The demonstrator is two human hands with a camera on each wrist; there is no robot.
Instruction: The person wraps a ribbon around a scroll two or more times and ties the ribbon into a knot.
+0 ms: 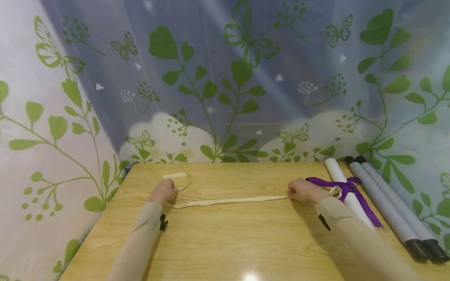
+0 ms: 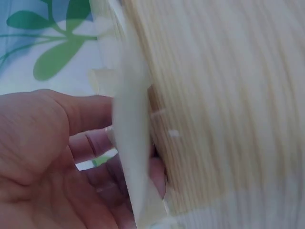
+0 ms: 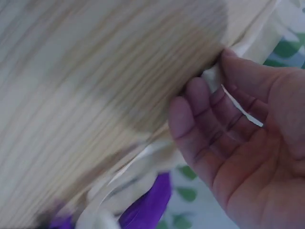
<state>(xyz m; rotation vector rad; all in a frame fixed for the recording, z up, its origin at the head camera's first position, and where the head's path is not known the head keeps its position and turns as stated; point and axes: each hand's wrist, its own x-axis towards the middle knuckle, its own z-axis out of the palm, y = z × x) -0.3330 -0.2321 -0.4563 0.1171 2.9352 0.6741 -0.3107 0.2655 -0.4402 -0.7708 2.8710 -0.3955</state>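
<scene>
A cream ribbon [image 1: 232,201] runs across the wooden table between both hands in the head view. My left hand [image 1: 164,191] holds it near the table's left side, and a loose end curls beyond the fingers. In the left wrist view the ribbon [image 2: 131,138] passes blurred in front of the fingers, with the thumb against it. My right hand [image 1: 305,190] pinches the ribbon between thumb and fingers, as the right wrist view shows at the fingertips [image 3: 228,55]. Beyond that wrist, a purple ribbon [image 1: 367,208] is tied round a white roll [image 1: 335,171], with a cream loop beside the knot.
Two grey rolls [image 1: 386,203] with black ends lie side by side at the table's right. The wooden table [image 1: 225,242] meets a curtain [image 1: 211,117] printed with green leaves and butterflies at its back and sides.
</scene>
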